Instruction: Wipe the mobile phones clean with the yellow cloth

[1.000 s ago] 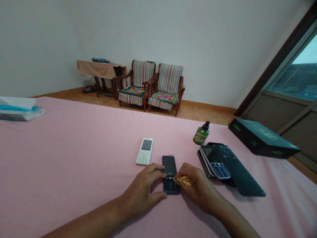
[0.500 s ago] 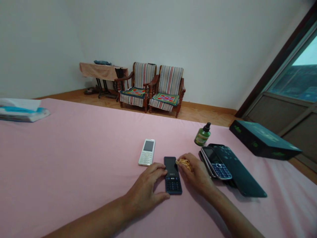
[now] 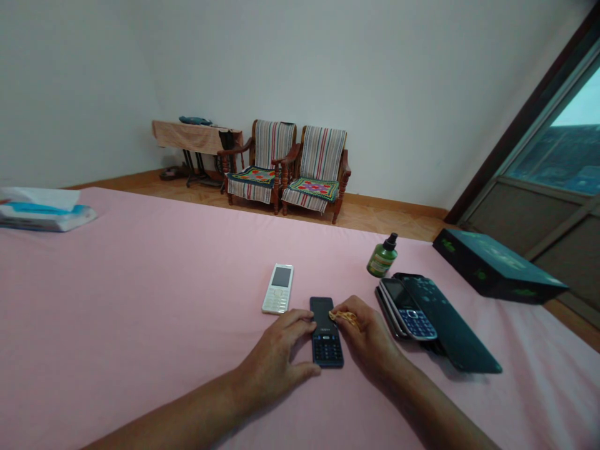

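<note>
A pink bed [image 3: 140,300] holds phones [image 3: 407,309], a green bottle [image 3: 382,259], a box [image 3: 497,265] and tissues [image 3: 44,212]

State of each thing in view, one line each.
Left hand: open, fingers against dark keypad phone
Dark keypad phone: flat, screen unlit
Right hand: pinching yellow cloth
Yellow cloth: crumpled, against phone
White phone: flat, screen unlit
Blue-key phone: screen up, on another phone
Green bottle: upright, capped
</note>
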A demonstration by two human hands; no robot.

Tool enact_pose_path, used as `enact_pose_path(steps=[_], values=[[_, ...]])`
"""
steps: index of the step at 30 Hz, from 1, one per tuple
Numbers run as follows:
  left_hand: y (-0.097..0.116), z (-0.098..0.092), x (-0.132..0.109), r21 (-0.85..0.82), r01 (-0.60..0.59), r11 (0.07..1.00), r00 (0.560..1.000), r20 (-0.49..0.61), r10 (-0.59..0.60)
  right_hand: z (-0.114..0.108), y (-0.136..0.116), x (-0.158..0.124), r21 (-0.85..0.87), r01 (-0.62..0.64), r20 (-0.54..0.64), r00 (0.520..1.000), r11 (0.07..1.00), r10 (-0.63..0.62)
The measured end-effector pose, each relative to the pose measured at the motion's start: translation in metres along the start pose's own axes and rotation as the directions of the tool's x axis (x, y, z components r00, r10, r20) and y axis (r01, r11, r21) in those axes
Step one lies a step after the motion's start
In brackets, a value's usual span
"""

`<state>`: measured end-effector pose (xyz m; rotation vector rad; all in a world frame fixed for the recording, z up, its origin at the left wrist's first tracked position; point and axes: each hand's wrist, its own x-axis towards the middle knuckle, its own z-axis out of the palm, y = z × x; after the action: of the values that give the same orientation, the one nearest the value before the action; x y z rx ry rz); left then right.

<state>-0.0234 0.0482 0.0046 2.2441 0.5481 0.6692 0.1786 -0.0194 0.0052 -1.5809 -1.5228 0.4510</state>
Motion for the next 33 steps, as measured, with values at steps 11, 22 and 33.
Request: enact_pose_path(steps=[11, 22, 33], values=[[0.0, 0.0, 0.0, 0.02, 0.021, 1.0, 1.0, 0.003, -0.021, -0.004, -0.018, -0.043, 0.05, -0.009, 0.102, 0.995, 0.999, 0.004], [0.0, -0.001, 0.0, 0.005, -0.009, 1.0, 1.0, 0.004, 0.009, -0.012, -0.048, -0.029, -0.086, 0.066, 0.265, 0.963, 0.994, -0.041], [0.002, -0.001, 0.001, -0.031, 0.025, 0.999, 1.0, 0.004, -0.025, 0.012, -0.028, -0.01, -0.118, 0.164, 0.235, 0.963, 0.979, -0.133]])
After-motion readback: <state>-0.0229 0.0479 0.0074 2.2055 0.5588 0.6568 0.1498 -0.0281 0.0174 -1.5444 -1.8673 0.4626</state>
